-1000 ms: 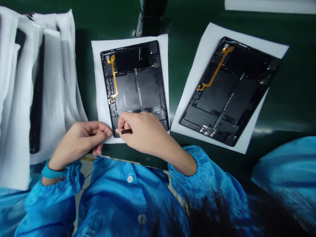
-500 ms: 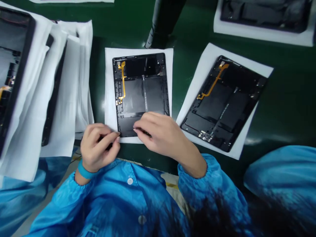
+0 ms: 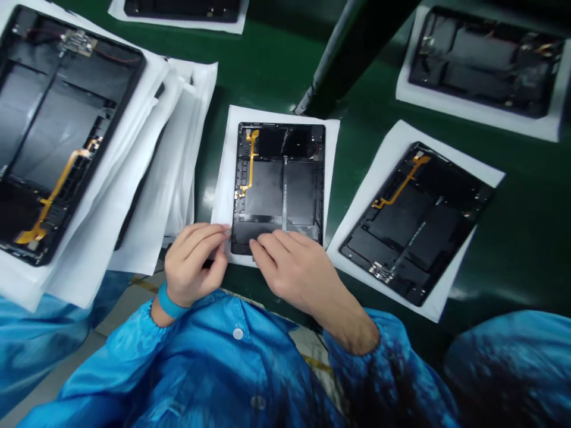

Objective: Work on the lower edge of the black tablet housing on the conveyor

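Covering green bench (image 3: 526, 196): white sheets (image 3: 332, 148)

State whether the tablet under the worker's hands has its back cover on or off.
Off. The tablet lies open-backed on white paper, showing black internal panels and an orange flex cable.

Five open tablets (image 3: 281, 184) — two hands (image 3: 297, 270).

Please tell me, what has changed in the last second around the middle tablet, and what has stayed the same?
The right hand no longer pinches the small dark strip seen a second ago; its fingers now press flat on the lower edge of the middle tablet. The left hand has drawn back slightly toward the near-left corner, fingers curled. The tablet stays on its white sheet, and the tablet to the right lies unmoved.
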Tool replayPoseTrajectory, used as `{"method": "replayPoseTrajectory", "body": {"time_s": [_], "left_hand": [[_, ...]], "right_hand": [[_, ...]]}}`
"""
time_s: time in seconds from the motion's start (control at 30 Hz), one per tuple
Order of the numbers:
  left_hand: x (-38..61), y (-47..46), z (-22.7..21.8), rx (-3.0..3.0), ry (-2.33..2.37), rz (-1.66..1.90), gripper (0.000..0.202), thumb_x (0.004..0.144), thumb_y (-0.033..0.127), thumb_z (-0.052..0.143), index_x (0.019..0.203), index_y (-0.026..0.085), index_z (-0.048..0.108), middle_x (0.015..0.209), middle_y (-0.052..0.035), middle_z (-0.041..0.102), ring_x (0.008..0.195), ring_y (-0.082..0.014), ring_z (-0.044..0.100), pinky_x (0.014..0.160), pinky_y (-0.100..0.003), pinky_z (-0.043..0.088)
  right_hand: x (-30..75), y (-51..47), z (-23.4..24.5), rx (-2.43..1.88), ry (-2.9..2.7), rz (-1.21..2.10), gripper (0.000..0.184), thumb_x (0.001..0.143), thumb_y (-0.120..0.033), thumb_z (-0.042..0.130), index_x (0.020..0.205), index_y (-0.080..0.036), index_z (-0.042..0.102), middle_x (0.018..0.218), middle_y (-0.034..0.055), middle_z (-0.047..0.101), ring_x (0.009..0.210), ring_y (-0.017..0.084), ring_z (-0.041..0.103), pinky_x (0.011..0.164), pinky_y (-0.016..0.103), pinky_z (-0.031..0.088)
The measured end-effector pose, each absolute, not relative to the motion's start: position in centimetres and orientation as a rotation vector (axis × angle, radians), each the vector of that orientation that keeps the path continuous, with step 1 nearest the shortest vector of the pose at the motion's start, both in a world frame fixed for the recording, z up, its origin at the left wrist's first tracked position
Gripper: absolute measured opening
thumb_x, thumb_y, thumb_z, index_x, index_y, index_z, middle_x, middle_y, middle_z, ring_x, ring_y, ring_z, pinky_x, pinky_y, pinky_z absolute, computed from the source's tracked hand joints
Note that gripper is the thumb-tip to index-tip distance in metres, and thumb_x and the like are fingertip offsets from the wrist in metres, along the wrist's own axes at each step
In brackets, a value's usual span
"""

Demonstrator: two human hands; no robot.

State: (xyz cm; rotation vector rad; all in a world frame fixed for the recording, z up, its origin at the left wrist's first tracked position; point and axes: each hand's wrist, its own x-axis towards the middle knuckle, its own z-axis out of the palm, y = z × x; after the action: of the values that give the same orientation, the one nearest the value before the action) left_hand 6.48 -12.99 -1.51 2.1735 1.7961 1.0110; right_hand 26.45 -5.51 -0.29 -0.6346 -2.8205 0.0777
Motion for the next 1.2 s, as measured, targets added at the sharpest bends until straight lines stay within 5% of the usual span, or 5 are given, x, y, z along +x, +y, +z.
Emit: {"method": "replayPoseTrajectory", "body": {"time_s": [0.3, 0.67, 1.2], "left_hand": [[6.2, -12.8, -2.9, 2.212, 1.751, 1.165, 0.026, 0.09, 0.004, 0.054, 0.102, 0.02, 0.07, 0.107, -0.0022, 0.075, 0.099, -0.0181, 0.067, 0.086, -0.036, 0.063], [5.7, -12.9, -3.1, 2.337, 1.673, 1.12, 0.023, 0.093, 0.007, 0.056, 0.102, 0.02, 0.073, 0.107, 0.0002, 0.076, 0.101, -0.0161, 0.067, 0.084, -0.034, 0.066], [5.7, -13.2, -2.8, 2.615, 1.884, 0.389, 0.042, 0.103, 0.021, 0.036, 0.105, 0.034, 0.076, 0.112, 0.0079, 0.075, 0.103, -0.0093, 0.07, 0.091, -0.029, 0.065]], "right_hand": [[25.9, -5.9, -0.4, -0.574, -2.715, -0.127, 0.02, 0.097, -0.008, 0.054, 0.086, -0.013, 0.07, 0.074, 0.0053, 0.063, 0.07, 0.019, 0.05, 0.064, 0.033, 0.038], [26.4, -5.2, -1.2, -0.645, -2.76, 0.123, 0.017, 0.1, -0.015, 0.052, 0.091, -0.015, 0.066, 0.083, 0.0066, 0.064, 0.077, 0.02, 0.054, 0.062, 0.033, 0.041], [26.5, -5.2, -1.6, -0.724, -2.748, 0.277, 0.011, 0.099, -0.015, 0.052, 0.092, -0.018, 0.06, 0.089, 0.0075, 0.066, 0.083, 0.022, 0.058, 0.063, 0.035, 0.046]]}}
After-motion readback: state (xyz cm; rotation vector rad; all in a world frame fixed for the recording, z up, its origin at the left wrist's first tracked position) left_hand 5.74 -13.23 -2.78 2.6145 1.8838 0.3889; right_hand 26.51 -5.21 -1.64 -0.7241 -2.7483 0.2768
